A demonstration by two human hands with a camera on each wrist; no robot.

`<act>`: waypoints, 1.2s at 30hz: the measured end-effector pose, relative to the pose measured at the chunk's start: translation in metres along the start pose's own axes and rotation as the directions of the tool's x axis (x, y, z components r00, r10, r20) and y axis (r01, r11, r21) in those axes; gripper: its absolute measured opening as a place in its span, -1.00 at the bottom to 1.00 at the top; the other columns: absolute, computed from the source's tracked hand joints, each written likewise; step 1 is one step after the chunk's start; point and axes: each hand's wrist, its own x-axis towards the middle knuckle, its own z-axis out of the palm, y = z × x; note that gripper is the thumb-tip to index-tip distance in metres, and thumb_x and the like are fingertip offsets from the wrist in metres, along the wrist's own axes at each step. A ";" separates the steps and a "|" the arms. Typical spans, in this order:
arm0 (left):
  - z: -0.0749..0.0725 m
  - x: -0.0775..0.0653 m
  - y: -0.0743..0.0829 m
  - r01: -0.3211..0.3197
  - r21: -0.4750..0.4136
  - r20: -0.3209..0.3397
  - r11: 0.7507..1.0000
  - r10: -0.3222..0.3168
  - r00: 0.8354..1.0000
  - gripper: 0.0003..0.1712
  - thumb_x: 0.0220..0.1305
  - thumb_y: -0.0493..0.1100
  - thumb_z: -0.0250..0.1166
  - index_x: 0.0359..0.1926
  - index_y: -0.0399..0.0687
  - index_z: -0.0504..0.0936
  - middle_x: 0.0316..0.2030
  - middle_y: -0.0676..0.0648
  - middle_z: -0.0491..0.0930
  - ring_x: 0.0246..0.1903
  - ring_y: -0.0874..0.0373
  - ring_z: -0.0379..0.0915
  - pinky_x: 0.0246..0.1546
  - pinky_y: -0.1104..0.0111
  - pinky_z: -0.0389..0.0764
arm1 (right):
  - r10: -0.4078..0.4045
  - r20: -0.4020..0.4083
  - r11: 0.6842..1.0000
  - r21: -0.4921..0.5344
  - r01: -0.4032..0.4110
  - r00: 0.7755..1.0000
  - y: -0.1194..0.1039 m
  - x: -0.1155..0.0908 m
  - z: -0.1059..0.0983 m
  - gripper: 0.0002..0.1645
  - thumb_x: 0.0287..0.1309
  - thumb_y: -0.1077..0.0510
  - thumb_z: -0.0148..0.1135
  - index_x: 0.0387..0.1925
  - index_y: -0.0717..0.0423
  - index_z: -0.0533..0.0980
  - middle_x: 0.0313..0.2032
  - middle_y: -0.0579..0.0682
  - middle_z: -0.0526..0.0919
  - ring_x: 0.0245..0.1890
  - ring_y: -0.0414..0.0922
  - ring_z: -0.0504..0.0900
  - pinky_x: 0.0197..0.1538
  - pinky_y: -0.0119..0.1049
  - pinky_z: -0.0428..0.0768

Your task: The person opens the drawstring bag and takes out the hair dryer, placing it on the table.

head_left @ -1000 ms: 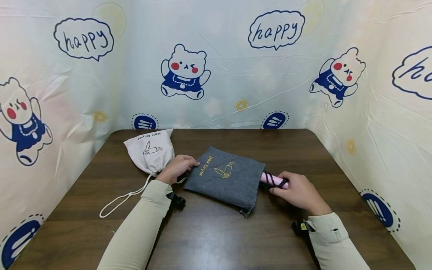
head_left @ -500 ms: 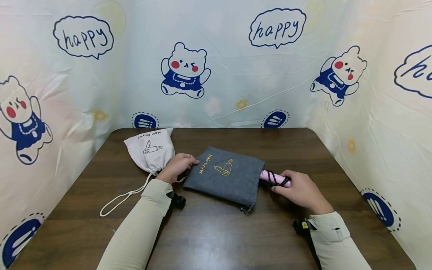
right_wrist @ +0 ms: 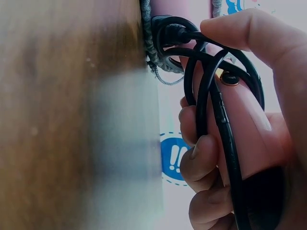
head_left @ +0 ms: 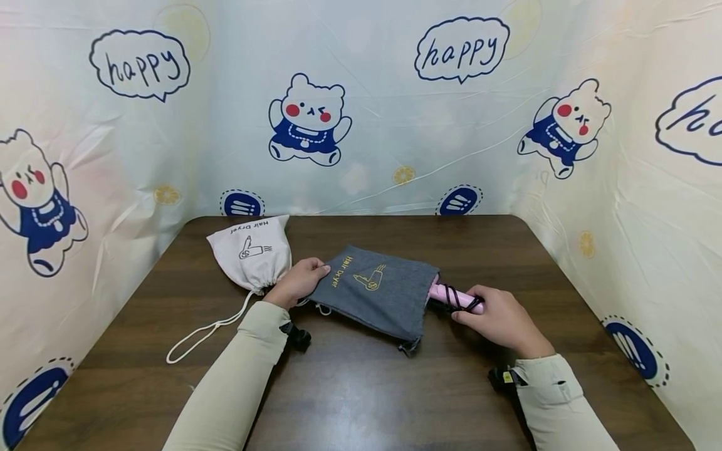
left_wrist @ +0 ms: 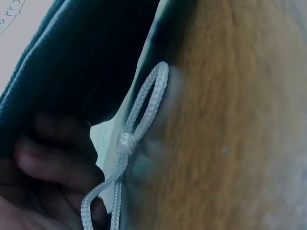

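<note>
A dark grey drawstring bag (head_left: 378,291) with yellow "Hair Dryer" lettering lies slanted at the middle of the table. My left hand (head_left: 297,282) pinches its left corner, which is raised a little in the head view. From the bag's right-hand mouth sticks the pink handle of a hair dryer (head_left: 440,292); its other part is hidden inside the bag. My right hand (head_left: 504,319) grips that handle, fingers curled round it in the right wrist view. A black cord (right_wrist: 205,86) is wound in loops about the handle, under my thumb.
Behind my left hand lies a white drawstring bag (head_left: 251,254), also printed "Hair Dryer". Its white cord (head_left: 217,324) trails toward the left front. A knotted white cord loop (left_wrist: 148,105) hangs by my left hand. Printed curtains (head_left: 372,125) surround the brown table (head_left: 361,394).
My left hand has drawn the grey bag slightly left and lifted its corner, baring a white cord loop beneath. Slightly more pink shows at the mouth. The right hand stays nearly in place.
</note>
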 end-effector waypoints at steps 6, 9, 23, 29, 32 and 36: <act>0.002 0.002 -0.003 -0.026 0.003 -0.014 1.000 0.026 1.000 -0.69 0.64 0.02 0.04 -0.15 -0.12 0.48 -0.24 -0.09 0.42 -0.29 0.01 0.33 -0.16 0.16 0.34 | 0.003 0.001 1.000 0.010 -0.003 1.000 0.001 0.000 0.000 -0.37 0.05 -0.34 0.51 -0.08 0.04 0.65 -0.33 -0.04 0.66 -0.41 -0.12 0.52 -0.38 -0.24 0.47; 0.003 0.002 -0.003 -0.038 -0.017 -0.014 0.999 0.037 0.999 -0.71 0.64 0.00 0.05 -0.16 -0.13 0.48 -0.24 -0.09 0.42 -0.29 0.00 0.33 -0.15 0.15 0.34 | 0.010 0.002 1.000 0.011 -0.010 1.000 0.001 0.000 -0.002 -0.38 0.05 -0.33 0.51 -0.08 0.04 0.66 -0.34 -0.04 0.66 -0.41 -0.12 0.52 -0.40 -0.24 0.46; 0.002 0.003 -0.002 -0.069 -0.037 -0.015 0.997 0.068 0.998 -0.73 0.62 -0.02 0.09 -0.11 -0.12 0.56 -0.25 -0.08 0.54 -0.33 0.03 0.44 -0.16 0.19 0.43 | -0.006 -0.024 1.000 0.004 0.006 1.000 0.007 -0.001 -0.005 -0.52 0.05 -0.23 0.54 -0.14 -0.01 0.71 -0.37 -0.08 0.67 -0.39 -0.11 0.52 -0.35 -0.24 0.46; 0.000 -0.001 0.000 -0.061 -0.028 -0.006 0.998 0.061 0.998 -0.72 0.63 0.00 0.08 -0.06 -0.11 0.57 -0.21 -0.09 0.56 -0.35 0.02 0.45 -0.20 0.20 0.45 | -0.018 -0.025 1.000 0.002 0.018 1.000 0.008 -0.001 -0.007 -0.55 0.05 -0.22 0.54 -0.14 -0.03 0.72 -0.37 -0.09 0.68 -0.39 -0.11 0.53 -0.33 -0.23 0.47; -0.001 -0.002 0.001 -0.064 -0.020 0.001 0.998 0.064 0.998 -0.72 0.63 0.00 0.07 -0.04 -0.11 0.57 -0.18 -0.10 0.55 -0.32 0.02 0.43 -0.19 0.20 0.43 | -0.022 -0.021 1.000 0.008 0.022 1.000 0.008 -0.001 -0.008 -0.54 0.05 -0.20 0.54 -0.14 -0.01 0.72 -0.36 -0.09 0.69 -0.39 -0.11 0.53 -0.33 -0.23 0.48; -0.001 0.000 0.002 -0.068 -0.010 0.010 0.998 0.069 0.998 -0.71 0.63 0.00 0.07 -0.02 -0.12 0.56 -0.18 -0.10 0.55 -0.31 0.03 0.44 -0.19 0.20 0.43 | -0.027 -0.021 0.999 0.016 0.028 0.999 0.008 -0.001 -0.010 -0.55 0.05 -0.18 0.54 -0.13 0.00 0.73 -0.36 -0.08 0.70 -0.39 -0.11 0.54 -0.32 -0.23 0.49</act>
